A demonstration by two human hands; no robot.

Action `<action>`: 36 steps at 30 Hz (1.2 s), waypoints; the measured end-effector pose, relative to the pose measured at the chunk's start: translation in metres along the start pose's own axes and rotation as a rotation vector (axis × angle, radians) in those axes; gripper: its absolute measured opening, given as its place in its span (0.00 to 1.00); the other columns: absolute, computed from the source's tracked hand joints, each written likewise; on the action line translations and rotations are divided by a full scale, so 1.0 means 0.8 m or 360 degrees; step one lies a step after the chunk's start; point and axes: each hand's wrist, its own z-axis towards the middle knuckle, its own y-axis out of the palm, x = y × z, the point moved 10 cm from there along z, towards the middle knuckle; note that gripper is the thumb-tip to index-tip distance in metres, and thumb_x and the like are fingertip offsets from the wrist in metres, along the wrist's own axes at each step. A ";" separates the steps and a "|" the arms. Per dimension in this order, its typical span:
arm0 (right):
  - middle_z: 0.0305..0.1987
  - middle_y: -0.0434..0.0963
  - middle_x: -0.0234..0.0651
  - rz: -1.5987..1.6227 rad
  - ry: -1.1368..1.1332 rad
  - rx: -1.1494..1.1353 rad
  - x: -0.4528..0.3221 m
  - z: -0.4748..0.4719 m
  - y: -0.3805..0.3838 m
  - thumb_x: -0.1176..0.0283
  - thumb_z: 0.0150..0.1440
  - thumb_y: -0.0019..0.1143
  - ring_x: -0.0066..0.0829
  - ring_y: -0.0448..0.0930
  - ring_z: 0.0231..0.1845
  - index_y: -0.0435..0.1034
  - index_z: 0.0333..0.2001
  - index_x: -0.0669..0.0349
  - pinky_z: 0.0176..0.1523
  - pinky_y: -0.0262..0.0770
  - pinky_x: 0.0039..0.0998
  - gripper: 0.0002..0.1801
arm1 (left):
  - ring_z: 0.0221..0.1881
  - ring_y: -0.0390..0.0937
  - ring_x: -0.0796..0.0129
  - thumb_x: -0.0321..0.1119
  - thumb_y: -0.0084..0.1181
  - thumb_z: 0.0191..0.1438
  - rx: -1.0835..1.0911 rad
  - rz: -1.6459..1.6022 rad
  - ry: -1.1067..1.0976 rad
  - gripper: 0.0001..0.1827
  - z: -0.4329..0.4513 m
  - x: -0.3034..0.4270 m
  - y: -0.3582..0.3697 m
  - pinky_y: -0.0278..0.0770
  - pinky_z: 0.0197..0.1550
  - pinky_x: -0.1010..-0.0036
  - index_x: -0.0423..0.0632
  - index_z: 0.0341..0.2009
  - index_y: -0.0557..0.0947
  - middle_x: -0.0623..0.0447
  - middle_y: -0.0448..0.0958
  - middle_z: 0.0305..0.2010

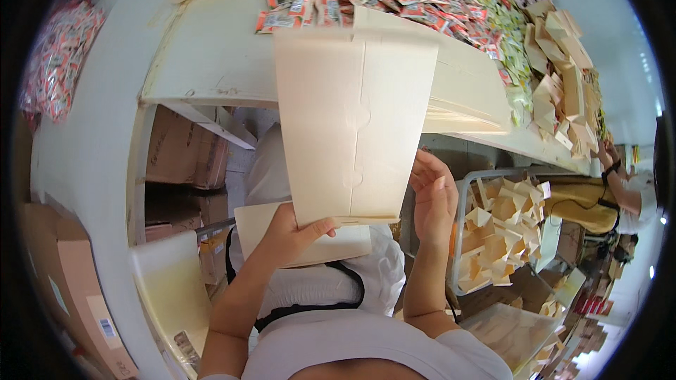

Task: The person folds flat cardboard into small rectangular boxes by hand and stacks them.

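Held up over my lap is a cream paperboard carton [327, 126], with a seam and two rounded tabs running down its face. My left hand [296, 232] grips its near end, thumb on top. Beside the carton's right edge is my right hand [434, 198], its fingers curled loosely; whether they touch the board I cannot tell. Another flat cream board [338, 245] rests on my thighs below the left hand. Beyond the carton, a stack of flat cream cartons [465, 84] lies at the table's edge.
Red-and-white sachets [327, 0] and green sachets [504, 31] are heaped on the white table [211, 58]. A bin of opened cartons [501, 232] stands to my right. At left are a bag of sachets [63, 58] and a cardboard box [74, 285]. Another person [628, 195] is at far right.
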 end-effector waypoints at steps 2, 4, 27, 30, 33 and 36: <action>0.52 0.64 0.43 -0.0120 -0.0007 -0.0208 -0.010 -0.003 0.033 0.77 0.53 0.43 0.29 0.67 0.52 0.48 0.57 0.67 0.55 0.59 0.29 0.28 | 0.27 0.71 0.76 0.26 0.52 0.47 -0.0041 0.0004 -0.0160 0.05 -0.004 -0.032 0.006 0.69 0.31 0.80 0.39 0.29 0.76 0.54 0.75 0.24; 0.53 0.63 0.44 -0.0324 -0.0076 -0.0075 -0.006 -0.006 0.039 0.79 0.52 0.43 0.29 0.66 0.52 0.46 0.58 0.69 0.55 0.58 0.28 0.29 | 0.28 0.71 0.76 0.26 0.53 0.46 -0.0080 -0.0036 -0.0216 0.05 -0.007 -0.046 0.020 0.69 0.32 0.80 0.39 0.30 0.76 0.54 0.75 0.24; 0.44 0.64 0.56 -0.1490 -0.0229 -0.0382 0.004 -0.052 0.101 0.60 0.39 0.63 0.52 0.71 0.39 0.41 0.57 0.74 0.39 0.70 0.37 0.51 | 0.41 0.68 0.72 0.29 0.53 0.48 0.0148 0.0271 0.0077 0.16 -0.025 0.019 -0.023 0.68 0.41 0.76 0.38 0.43 0.70 0.53 0.71 0.40; 0.46 0.63 0.58 -0.1503 -0.0339 -0.0346 -0.001 -0.041 0.104 0.69 0.41 0.61 0.51 0.70 0.44 0.46 0.56 0.74 0.44 0.68 0.36 0.43 | 0.40 0.68 0.72 0.29 0.53 0.48 0.0284 0.0239 -0.0094 0.16 -0.013 0.014 -0.028 0.68 0.41 0.76 0.39 0.42 0.71 0.53 0.71 0.39; 0.49 0.63 0.56 -0.1175 -0.0198 -0.0460 0.013 -0.037 0.098 0.75 0.41 0.60 0.49 0.68 0.49 0.50 0.56 0.71 0.47 0.67 0.34 0.39 | 0.39 0.68 0.73 0.28 0.53 0.48 0.0310 0.0238 -0.0046 0.15 -0.010 0.009 -0.039 0.68 0.40 0.76 0.39 0.42 0.71 0.53 0.72 0.38; 0.50 0.65 0.52 -0.0588 0.0105 -0.0372 0.035 -0.031 0.073 0.80 0.41 0.58 0.44 0.68 0.50 0.56 0.54 0.69 0.50 0.65 0.30 0.34 | 0.39 0.68 0.73 0.28 0.52 0.49 0.0339 0.0346 0.0071 0.15 -0.006 0.007 -0.046 0.68 0.40 0.77 0.40 0.42 0.71 0.53 0.72 0.38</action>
